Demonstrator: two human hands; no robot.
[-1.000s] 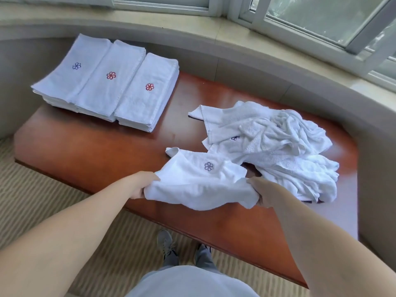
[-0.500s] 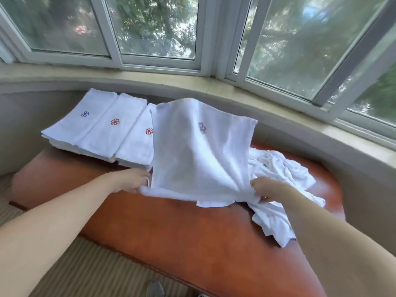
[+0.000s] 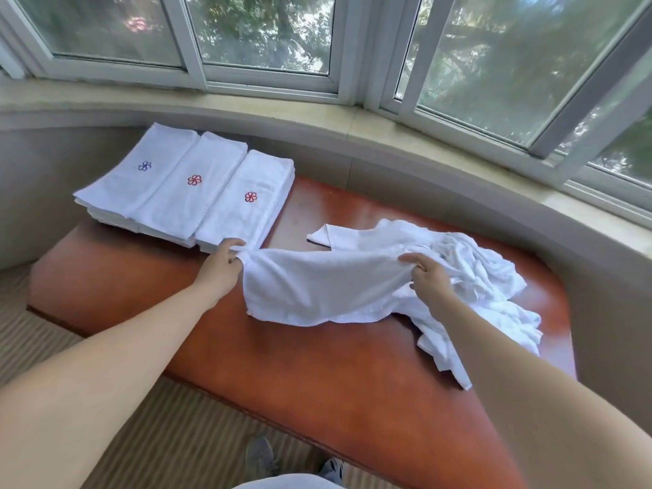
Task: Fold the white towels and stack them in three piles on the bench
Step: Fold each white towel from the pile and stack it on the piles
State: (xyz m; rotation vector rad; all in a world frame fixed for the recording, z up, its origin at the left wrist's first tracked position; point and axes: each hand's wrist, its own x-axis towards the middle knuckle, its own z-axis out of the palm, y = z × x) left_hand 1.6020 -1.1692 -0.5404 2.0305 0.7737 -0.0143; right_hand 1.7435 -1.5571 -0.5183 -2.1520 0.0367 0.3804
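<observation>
Pinching towel (image 3: pixel 317 287) corners, left hand (image 3: pixel 220 264), right hand (image 3: pixel 425 277), holding over tabletop (image 3: pixel 317 382); sagging soft, light, best gripping corners.

The held towel (image 3: pixel 317 287) covers part of the loose heap (image 3: pixel 472 273) and the bench (image 3: pixel 317 375) under it, and its own mark does not show. The right forearm hides the heap's near edge, and the left hand (image 3: pixel 220 264) covers a corner of the nearest pile (image 3: pixel 243 202). Both arms and both shoes (image 3: pixel 259 457) are cut off by the frame's lower edges
</observation>
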